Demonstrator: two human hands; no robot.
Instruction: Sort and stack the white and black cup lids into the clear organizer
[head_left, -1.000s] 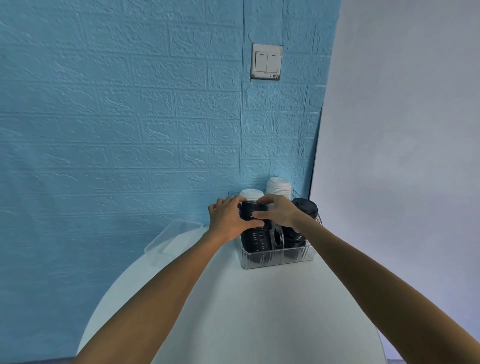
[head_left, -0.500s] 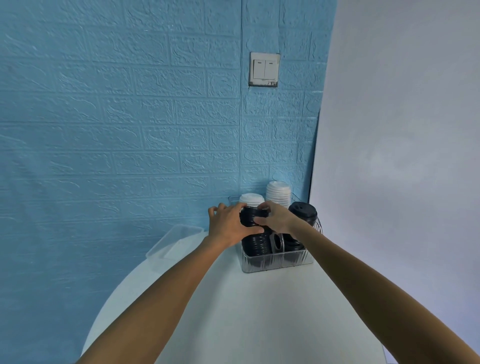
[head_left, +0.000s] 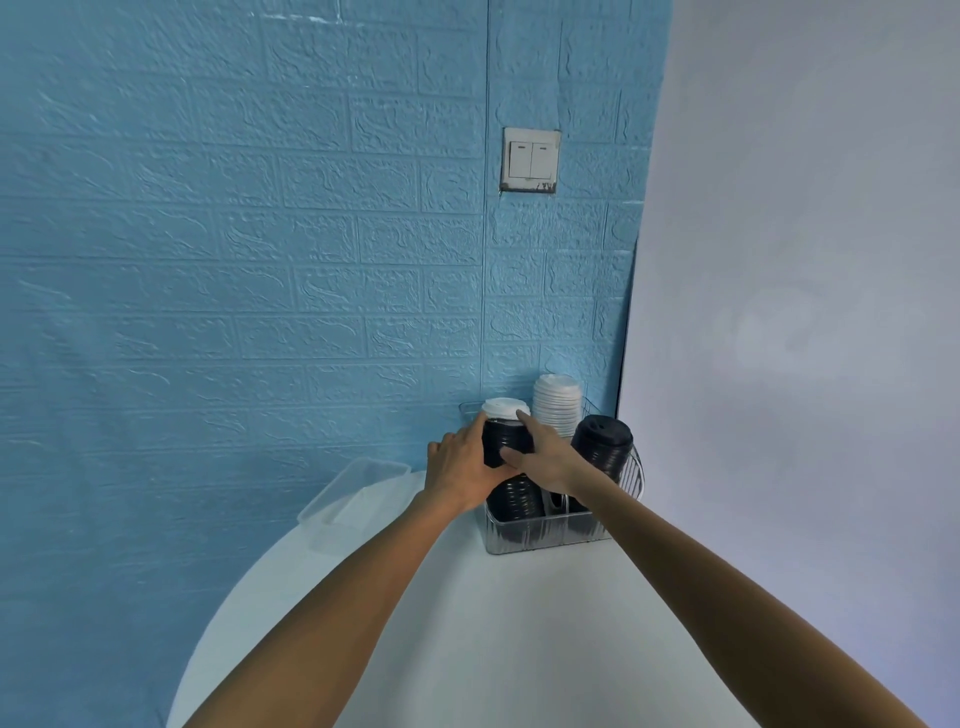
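Note:
A clear organizer (head_left: 540, 535) stands at the far edge of the white round table, against the blue wall. Its front left section holds a tall stack of black lids (head_left: 508, 441). My left hand (head_left: 460, 470) grips that stack from the left and my right hand (head_left: 550, 457) grips it from the right, both near its top. A second black lid stack (head_left: 602, 447) fills the front right section. Behind them rise two white lid stacks (head_left: 557, 405), the left one (head_left: 503, 407) lower.
An empty clear plastic tray (head_left: 353, 491) lies at the table's back left edge, against the blue brick-pattern wall. A light switch (head_left: 530, 160) sits on that wall above. A pale plain wall closes in on the right of the organizer.
Both hands stay clamped on the upper part of the front left black stack; they have shifted only slightly. The head view has tilted a little downward.

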